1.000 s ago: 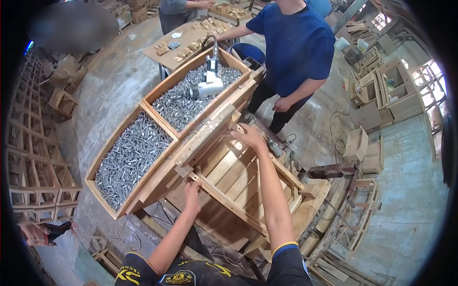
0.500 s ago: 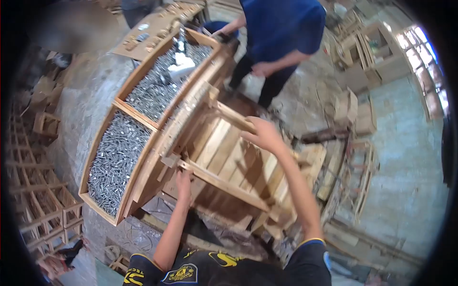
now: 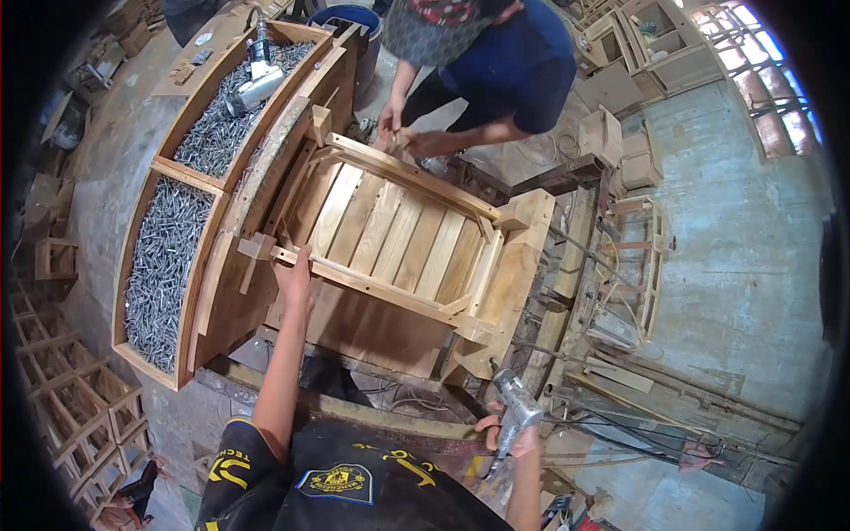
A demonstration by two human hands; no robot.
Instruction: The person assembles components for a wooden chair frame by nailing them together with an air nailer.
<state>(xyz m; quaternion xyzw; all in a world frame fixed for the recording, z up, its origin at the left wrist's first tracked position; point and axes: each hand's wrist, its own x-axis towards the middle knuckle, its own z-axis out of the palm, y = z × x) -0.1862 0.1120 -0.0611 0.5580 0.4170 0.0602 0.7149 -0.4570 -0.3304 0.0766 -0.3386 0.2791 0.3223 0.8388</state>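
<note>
A slatted wooden frame [image 3: 390,232] lies on the workbench, with its slats showing between two long rails. My left hand [image 3: 295,276] is closed round the left end of its near rail [image 3: 372,285]. Down at the right, my right hand [image 3: 522,440] grips a silver pistol-shaped air drill [image 3: 518,409], its tip pointing up and left towards the near right corner of the frame. The drill is apart from the wood. Beneath the frame's right end is a pale wooden board [image 3: 516,257].
Two wooden trays of screws [image 3: 168,265] stand left, a second silver air tool [image 3: 258,81] lying on the far one. Across the bench a co-worker [image 3: 505,71] leans in, hands together by the far rail. Metal rails and hoses [image 3: 567,301] run on the right.
My right hand has left the far rail and now holds the air drill at the lower right. My left hand stays at the near rail. The co-worker has bent closer, bringing both hands together.
</note>
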